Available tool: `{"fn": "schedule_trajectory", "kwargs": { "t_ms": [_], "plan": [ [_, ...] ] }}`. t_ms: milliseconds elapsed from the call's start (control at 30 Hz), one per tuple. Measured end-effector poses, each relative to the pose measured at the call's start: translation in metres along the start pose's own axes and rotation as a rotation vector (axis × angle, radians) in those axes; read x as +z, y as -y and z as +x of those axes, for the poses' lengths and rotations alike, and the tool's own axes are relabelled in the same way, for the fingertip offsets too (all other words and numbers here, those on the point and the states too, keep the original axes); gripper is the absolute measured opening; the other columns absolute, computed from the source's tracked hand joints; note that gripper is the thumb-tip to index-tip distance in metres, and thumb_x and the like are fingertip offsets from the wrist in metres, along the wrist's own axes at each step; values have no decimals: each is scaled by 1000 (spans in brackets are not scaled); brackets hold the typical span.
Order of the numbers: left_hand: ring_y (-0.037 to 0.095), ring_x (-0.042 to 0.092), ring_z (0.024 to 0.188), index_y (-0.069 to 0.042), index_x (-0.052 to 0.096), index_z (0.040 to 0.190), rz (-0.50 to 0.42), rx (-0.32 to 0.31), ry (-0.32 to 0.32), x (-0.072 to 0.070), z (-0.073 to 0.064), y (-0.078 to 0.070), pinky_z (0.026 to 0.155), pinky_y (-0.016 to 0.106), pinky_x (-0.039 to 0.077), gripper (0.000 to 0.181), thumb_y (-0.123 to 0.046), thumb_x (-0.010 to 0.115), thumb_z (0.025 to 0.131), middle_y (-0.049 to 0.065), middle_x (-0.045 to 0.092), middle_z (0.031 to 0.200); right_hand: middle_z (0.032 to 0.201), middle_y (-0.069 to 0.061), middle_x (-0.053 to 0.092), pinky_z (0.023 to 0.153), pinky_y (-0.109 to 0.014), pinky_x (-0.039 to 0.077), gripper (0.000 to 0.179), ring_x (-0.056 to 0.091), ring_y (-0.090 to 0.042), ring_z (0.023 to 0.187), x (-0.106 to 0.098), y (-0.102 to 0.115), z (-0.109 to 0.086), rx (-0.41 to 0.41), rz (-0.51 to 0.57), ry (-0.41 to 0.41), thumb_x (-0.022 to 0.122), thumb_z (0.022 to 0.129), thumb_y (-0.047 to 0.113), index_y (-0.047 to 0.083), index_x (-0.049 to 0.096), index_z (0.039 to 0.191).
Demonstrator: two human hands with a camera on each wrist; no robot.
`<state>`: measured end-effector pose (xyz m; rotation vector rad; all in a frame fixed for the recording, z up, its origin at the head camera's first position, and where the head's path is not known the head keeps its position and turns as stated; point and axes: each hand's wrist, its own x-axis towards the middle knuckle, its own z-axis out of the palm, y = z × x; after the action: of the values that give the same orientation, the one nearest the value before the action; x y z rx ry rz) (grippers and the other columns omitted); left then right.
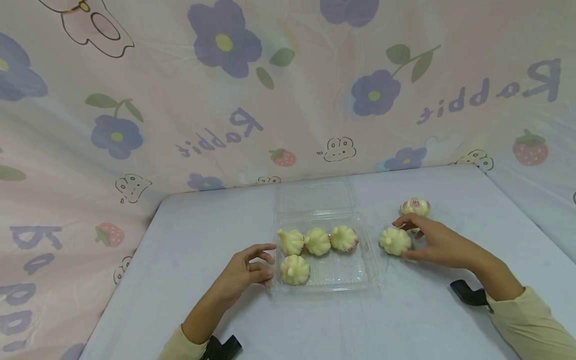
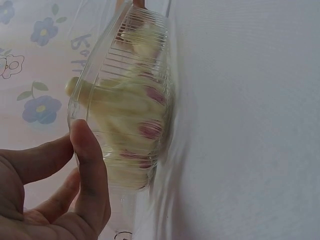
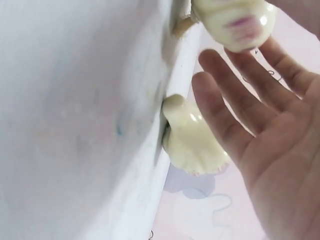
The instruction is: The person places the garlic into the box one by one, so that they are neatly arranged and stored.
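A clear plastic clamshell box lies with its lid folded back. Three garlic bulbs form a row inside it, and another garlic bulb sits at the front left. My left hand is at the box's left edge, its thumb and fingertip pinching the rim. To the right of the box, my right hand has thumb and forefinger on opposite sides of a garlic bulb; its other fingers are spread in the right wrist view. Behind that hand, a purple-streaked garlic bulb rests on the table, partly covered by the fingers.
The white-covered table reaches back to a hanging cloth printed with flowers and rabbits. The open lid lies flat behind the box. Black wrist mounts sit beside both sleeves.
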<state>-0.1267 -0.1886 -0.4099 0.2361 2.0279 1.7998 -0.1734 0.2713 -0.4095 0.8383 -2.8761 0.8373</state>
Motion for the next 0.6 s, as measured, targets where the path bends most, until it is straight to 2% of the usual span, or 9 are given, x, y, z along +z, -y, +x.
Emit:
{"fn": "schedule_trajectory", "kwargs": {
  "t_ms": [100,200,300,600],
  "plan": [
    [12,66,72,0,42,148,0,1,1,0,0,0,72,27,61,59,5,63,93,11,51,115,131,-1,61,86,-30,55,68,58,-10,117,-1,-1,-2,-35,5,4,88,76,24,20,53,134],
    [12,66,72,0,42,148,-2,5,0,0,0,0,72,27,61,59,5,63,93,10,51,114,136,1,58,86,-30,56,74,48,5,123,-2,-3,-3,-80,11,15,86,75,10,24,52,139],
    [12,66,72,-1,42,148,-3,5,0,0,0,1,72,27,61,59,5,63,93,10,51,115,138,4,57,86,-29,56,76,42,14,123,-1,-3,-3,-118,23,27,82,75,0,26,52,140],
    [11,66,72,1,41,148,-11,5,-5,1,-1,0,70,26,61,60,4,64,92,9,52,113,124,4,62,81,-25,56,65,53,7,109,2,-6,-2,-193,49,-15,84,70,-5,19,59,125]
  ]
}}
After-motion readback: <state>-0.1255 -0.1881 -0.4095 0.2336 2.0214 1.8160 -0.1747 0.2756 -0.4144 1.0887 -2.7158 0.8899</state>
